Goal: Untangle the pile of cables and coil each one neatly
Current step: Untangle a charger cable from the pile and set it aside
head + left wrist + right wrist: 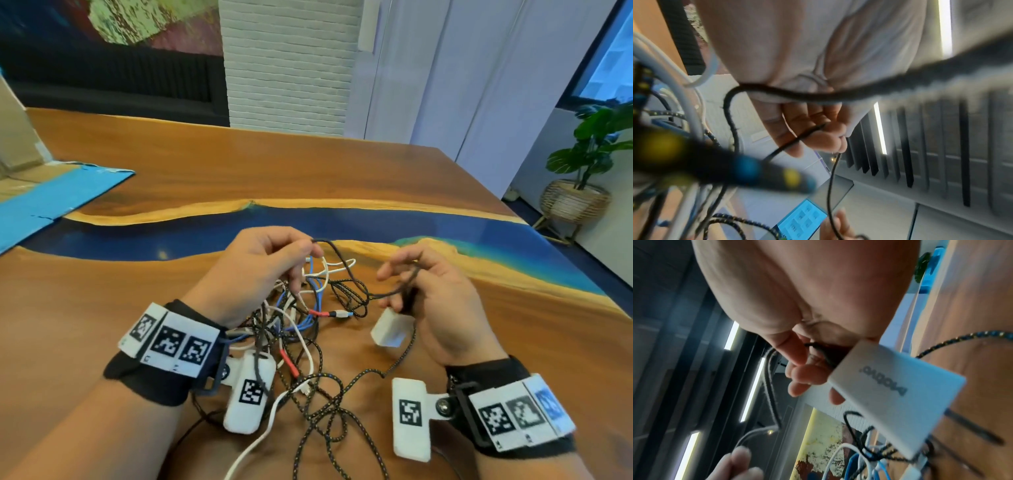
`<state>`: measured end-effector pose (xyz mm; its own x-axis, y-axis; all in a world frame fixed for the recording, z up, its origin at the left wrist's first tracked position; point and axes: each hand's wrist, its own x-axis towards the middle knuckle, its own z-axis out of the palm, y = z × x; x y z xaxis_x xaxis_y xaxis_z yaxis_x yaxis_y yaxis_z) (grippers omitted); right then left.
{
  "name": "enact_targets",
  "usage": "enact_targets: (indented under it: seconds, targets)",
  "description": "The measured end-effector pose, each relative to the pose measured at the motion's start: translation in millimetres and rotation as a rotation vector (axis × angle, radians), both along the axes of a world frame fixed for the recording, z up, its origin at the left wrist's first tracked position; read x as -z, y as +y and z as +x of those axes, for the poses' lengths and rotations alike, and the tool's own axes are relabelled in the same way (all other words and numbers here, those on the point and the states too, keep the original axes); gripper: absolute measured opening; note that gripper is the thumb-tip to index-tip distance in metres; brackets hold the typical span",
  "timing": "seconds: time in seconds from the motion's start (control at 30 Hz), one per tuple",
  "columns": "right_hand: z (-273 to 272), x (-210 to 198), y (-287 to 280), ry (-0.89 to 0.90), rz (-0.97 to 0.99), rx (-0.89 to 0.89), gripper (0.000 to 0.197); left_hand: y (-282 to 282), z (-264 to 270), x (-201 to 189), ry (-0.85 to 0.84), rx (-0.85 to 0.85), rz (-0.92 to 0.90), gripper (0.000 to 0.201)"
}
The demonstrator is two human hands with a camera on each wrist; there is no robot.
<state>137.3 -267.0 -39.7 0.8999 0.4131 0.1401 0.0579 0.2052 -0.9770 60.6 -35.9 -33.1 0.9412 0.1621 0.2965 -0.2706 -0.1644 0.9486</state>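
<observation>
Braided black cable point(346, 270) pinched in my left hand point(253, 274); right hand point(435, 301) gripped it beside smooth white charger block point(390, 330), above glossy wood counter point(205, 164).

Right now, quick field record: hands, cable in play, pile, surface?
left hand: pinches the black cable above the pile
right hand: grips the same black cable; a white charger block hangs under its fingers
cable pile: still tangled, with white, blue, red-tipped and black braided cables, lying between the wrists
coiled cables: none seen
surface: wooden table with a blue band
other: blue sheet at far left
</observation>
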Motion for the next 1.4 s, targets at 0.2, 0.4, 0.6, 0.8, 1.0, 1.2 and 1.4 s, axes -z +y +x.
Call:
enact_targets:
  seconds: [0.2,0.4,0.6,0.8,1.0,1.2,1.4]
  targets:
    - [-7.9,5.9,6.7,-0.056,-0.051,-0.250,0.049,-11.8,-0.3,4.4,0.043,0.030,0.106,0.021]
    - [-21.3,10.7,24.1,-0.355,-0.371,-0.136,0.010,-16.2,-4.4,3.1,0.054,0.112,0.254,0.016]
    - [-14.4,5.9,23.2,-0.071,0.141,0.028,0.022,-6.4,0.0,6.9,0.209,0.143,0.323,0.036]
    - [11.8,-0.2,-2.5,-0.004,0.348,0.167,0.025,-2.5,-0.5,6.6,0.179,0.002,0.315,0.028]
    - [9.7,5.3,-3.6,-0.195,-0.241,0.126,0.042,-7.6,1.2,3.1,0.041,-0.020,0.212,0.022]
    - [-8.9,6.7,8.4,-0.360,-0.355,-0.115,0.017,-37.4,0.5,-18.4,0.063,0.074,0.558,0.021]
    - [0.3,0.2,0.1,-0.096,0.057,0.130,0.029,-23.6,13.5,-44.6,0.191,0.121,0.561,0.034]
